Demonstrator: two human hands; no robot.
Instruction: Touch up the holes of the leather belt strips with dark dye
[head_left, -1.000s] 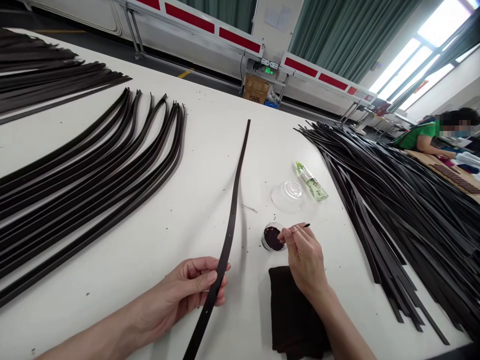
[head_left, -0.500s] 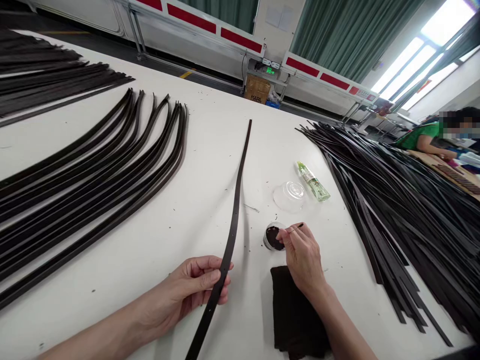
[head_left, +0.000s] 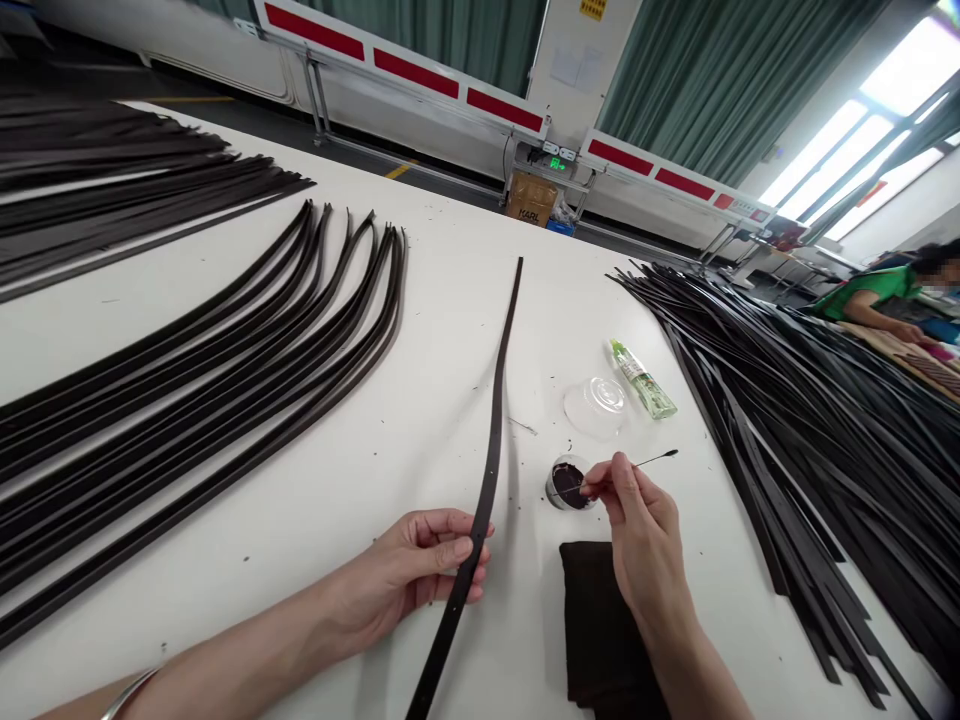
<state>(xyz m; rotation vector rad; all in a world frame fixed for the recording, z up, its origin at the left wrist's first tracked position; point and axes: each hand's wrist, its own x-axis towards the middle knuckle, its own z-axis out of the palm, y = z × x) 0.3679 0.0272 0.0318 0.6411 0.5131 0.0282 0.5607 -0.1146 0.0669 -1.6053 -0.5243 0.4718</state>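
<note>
We've got the left hand [head_left: 424, 560] with fingers closed around a dark leather strip [head_left: 491, 480], which runs across the white surface [head_left: 442, 330]. The right hand [head_left: 645, 540] has its fingers [head_left: 619, 475] pinching a thin swab [head_left: 652, 461] beside a small tub of dark paste [head_left: 568, 483], probably not touching it. A dark cloth [head_left: 600, 620] lies just below.

Far beyond the grip [head_left: 622, 490], white panels [head_left: 397, 110] with red bands stand along the dark floor [head_left: 352, 150], and green curtains [head_left: 705, 80] hang behind them. To the right of the grip, bright windows [head_left: 832, 160] give the light. A cardboard box [head_left: 532, 199] sits under a small green sign [head_left: 556, 164].
</note>
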